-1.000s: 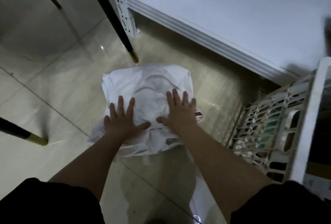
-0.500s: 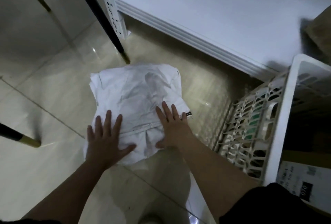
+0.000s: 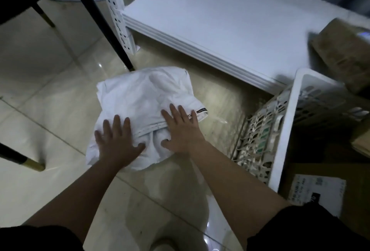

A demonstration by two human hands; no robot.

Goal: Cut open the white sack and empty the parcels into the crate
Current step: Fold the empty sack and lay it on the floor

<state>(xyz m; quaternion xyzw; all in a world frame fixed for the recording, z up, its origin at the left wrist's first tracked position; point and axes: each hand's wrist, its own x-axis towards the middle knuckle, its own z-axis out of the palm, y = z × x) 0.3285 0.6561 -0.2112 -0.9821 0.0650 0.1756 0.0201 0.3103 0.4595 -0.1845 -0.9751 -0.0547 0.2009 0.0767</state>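
The white sack (image 3: 140,98) lies flat and crumpled on the tiled floor, folded over with a stitched hem across its near part. My left hand (image 3: 117,142) presses flat on its near left corner, fingers spread. My right hand (image 3: 181,130) presses flat on the near right part, fingers straight over the hem. The white slotted crate (image 3: 284,130) stands to the right, a little apart from the sack. Cardboard parcels (image 3: 318,192) lie inside it, one with a white label.
A low white shelf board (image 3: 230,22) with a perforated post (image 3: 118,10) runs behind the sack. Black chair legs (image 3: 100,22) with gold tips stand at the left and just behind the sack. A brown parcel (image 3: 344,52) rests at the right edge of the shelf.
Both hands slid nearer along the sack, from its middle to its near edge, staying flat. The view swung right, showing more of the crate's inside.
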